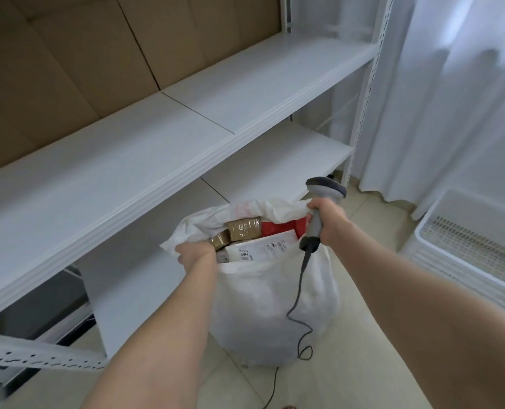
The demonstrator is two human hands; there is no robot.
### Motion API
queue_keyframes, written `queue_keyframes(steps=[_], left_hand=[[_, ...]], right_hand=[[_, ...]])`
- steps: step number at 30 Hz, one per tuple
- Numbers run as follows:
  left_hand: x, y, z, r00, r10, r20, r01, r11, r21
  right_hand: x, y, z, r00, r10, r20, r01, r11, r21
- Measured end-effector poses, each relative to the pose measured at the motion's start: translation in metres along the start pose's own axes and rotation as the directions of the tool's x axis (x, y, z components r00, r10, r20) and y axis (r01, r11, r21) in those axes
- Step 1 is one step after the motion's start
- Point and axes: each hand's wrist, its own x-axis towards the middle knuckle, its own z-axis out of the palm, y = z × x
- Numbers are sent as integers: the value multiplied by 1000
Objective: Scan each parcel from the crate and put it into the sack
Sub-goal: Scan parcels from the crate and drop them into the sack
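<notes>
A white sack (263,302) stands on the tiled floor in front of the shelving, its mouth open. Inside lie several parcels: brown taped boxes (243,228), a red packet (277,226) and a white labelled mailer (263,248). My left hand (193,252) grips the sack's left rim. My right hand (326,219) grips a grey barcode scanner (319,211) at the sack's right rim, and some of the rim's fabric looks caught under its fingers. The scanner's cable (300,293) hangs down the front of the sack. A white plastic crate (469,246) sits on the floor at the right.
White metal shelving (145,160) with two boards runs along the left and behind the sack. Brown cardboard (83,54) lines the wall behind it. White curtains (452,84) hang at the right. Tiled floor (357,364) shows around the sack.
</notes>
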Motion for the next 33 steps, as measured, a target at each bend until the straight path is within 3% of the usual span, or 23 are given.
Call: queue_keyframes(steps=[4, 8, 11, 13, 17, 19, 23, 33], left_hand=[[-17, 0, 2, 989, -7, 145, -31, 965, 260], [-22, 8, 2, 984, -64, 166, 9, 950, 313], [-26, 21, 2, 963, 25, 269, -91, 967, 237], [-30, 36, 3, 965, 63, 254, -125, 963, 238], [-42, 78, 14, 942, 123, 312, -207, 945, 252], [-51, 96, 29, 899, 154, 410, -255, 945, 203], [-89, 125, 69, 812, 242, 532, -389, 903, 183], [-193, 187, 208, 732, 322, 601, -496, 856, 145]], right_hand=[[0, 10, 0, 998, 68, 5, -67, 991, -118], [3, 16, -6, 999, 32, -10, -33, 994, -109], [-1, 5, -7, 1000, -10, -11, 9, 995, -104], [-7, -6, -7, 998, -47, -32, 44, 993, -107], [-21, -34, -12, 993, -116, -10, 110, 964, -242], [-27, -49, -17, 985, -173, 9, 167, 934, -316], [-28, -80, -33, 964, -264, 15, 254, 908, -332], [35, -196, -120, 964, -266, 5, 257, 922, -288]])
